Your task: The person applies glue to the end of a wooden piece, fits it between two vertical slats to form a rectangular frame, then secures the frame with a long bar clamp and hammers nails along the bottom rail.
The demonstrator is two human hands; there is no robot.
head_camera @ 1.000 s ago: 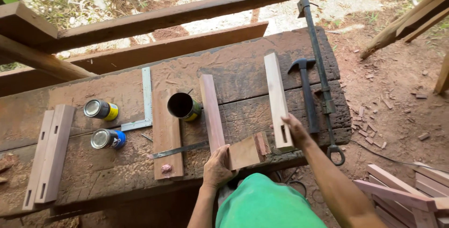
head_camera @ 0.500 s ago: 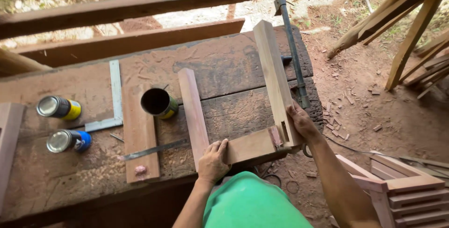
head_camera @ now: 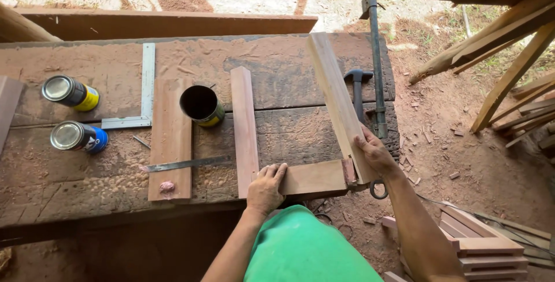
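Three boards make up the frame we are putting together at the near edge of the workbench: a short crosspiece lying across, an upright board at its left end, and a longer slanted board at its right end. By our judgement the work is partway along. The crosspiece's left end sits against the upright board, while its right end, with a small tenon showing, meets the slanted board at an angle, so that corner looks not yet squared or seated. No fastening shows on either joint.

Our left hand lies flat, fingers nearly straight and close together, pressing down where crosspiece and upright board meet; it grips nothing. Our right hand wraps the lower end of the slanted board, fingers curled over its edge and thumb on top.

Nearby lie a hammer, a long bar clamp, a metal square, an open tin and two closed cans.
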